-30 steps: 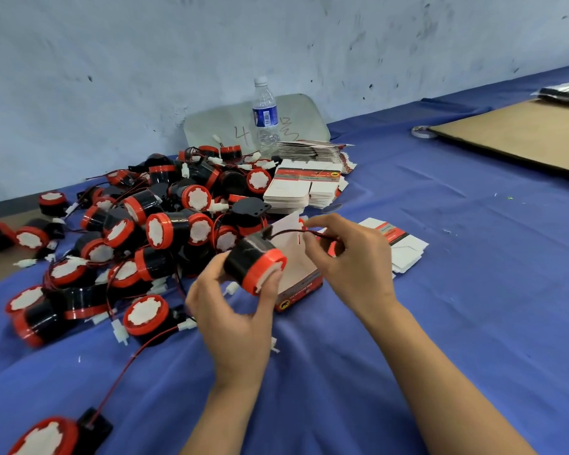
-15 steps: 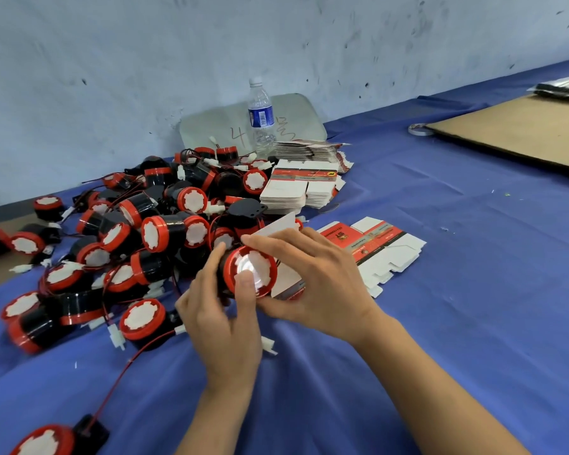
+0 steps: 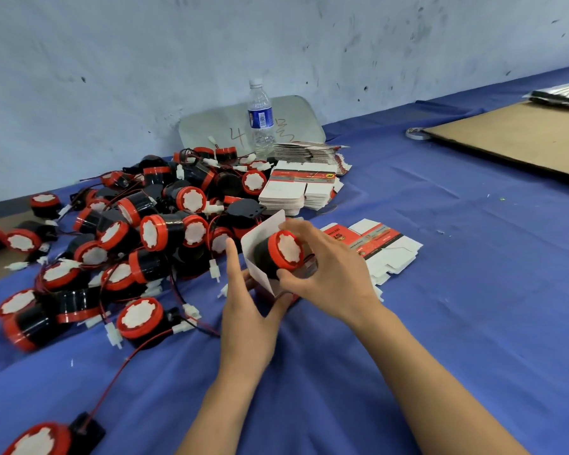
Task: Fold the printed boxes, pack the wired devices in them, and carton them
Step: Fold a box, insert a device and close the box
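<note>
Stray device (image 3: 37, 441): nearest to me, low on my left on the blue cloth (image 3: 440, 323), well apart from both hands, with its red wire trailing up towards the heap.
Left hand (image 3: 248, 310): under and left of the open box (image 3: 258, 236). I hold the box in the fork between thumb and fingers. The fingertips behind it are hidden.
Right hand (image 3: 332, 274): curled round the device (image 3: 286, 251), forefinger over the top of the red cap and thumb under it, pinching the rim.
Key relation: the device sits in the box mouth, black body inside and red cap with its white face outside, tilted towards me. Its long axis runs from my right hand away and left into the box, so I judge the push goes along that line while my left hand braces the far side.
Nearer hand: the right hand, which is on the device itself. The left touches only card.
Box look: white inside, one flap standing up behind the device, red print along the bottom edge.
Wire: mostly out of sight by my right palm, so I cannot tell whether it is tucked in.
Flat blanks (image 3: 388, 247): just beyond my right hand, unfolded.
Heap of devices (image 3: 165, 224): to the left, wires tangled.
Stacked blanks (image 3: 296, 188): behind the heap.
Water bottle (image 3: 260, 119): upright by the wall.
Cardboard sheet (image 3: 523, 136): far right, lying flat.
</note>
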The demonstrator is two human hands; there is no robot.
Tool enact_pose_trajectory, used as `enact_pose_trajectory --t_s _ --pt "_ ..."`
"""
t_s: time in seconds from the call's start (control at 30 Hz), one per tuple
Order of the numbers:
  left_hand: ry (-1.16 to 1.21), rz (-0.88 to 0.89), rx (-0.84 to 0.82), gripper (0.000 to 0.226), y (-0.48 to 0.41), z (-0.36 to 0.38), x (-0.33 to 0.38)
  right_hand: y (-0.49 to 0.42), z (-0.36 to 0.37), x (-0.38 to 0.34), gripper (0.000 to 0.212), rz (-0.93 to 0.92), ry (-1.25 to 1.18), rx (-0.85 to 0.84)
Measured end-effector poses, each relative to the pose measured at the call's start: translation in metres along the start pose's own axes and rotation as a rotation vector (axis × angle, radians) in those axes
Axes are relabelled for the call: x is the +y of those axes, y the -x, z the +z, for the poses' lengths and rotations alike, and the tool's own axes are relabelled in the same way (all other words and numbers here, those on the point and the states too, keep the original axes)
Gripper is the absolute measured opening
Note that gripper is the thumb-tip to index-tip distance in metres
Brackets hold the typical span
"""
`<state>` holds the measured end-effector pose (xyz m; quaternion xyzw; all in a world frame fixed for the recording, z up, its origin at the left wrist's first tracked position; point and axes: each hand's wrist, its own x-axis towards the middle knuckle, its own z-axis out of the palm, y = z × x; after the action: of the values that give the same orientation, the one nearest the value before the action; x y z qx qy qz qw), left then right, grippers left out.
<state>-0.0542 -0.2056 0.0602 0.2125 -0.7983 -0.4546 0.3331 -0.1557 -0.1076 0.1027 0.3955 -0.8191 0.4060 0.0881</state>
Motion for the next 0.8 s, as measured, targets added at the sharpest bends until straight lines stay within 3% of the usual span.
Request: enact_pose_trajectory --t_s 0.2,0.33,0.5,0.8 --pt "-0.112 0.065 0.027 0.115 -0.001 -0.003 -0.003 0.000 0.004 0.003 0.051 -0.089 0.070 -0.192" --pt "-0.145 0.124 0.007 0.102 0.001 -0.003 -0.002 -0.002 0.006 0.006 0.044 -0.101 0.060 -0.250" --pt "-0.217 0.200 -0.015 0.068 0.001 -0.003 0.005 -0.004 0.003 0.005 0.030 -0.056 0.079 -0.299" --pt "-0.214 0.237 -0.075 0.064 0.008 0.001 0.015 -0.001 -0.006 -0.004 0.030 0.067 0.125 -0.466"
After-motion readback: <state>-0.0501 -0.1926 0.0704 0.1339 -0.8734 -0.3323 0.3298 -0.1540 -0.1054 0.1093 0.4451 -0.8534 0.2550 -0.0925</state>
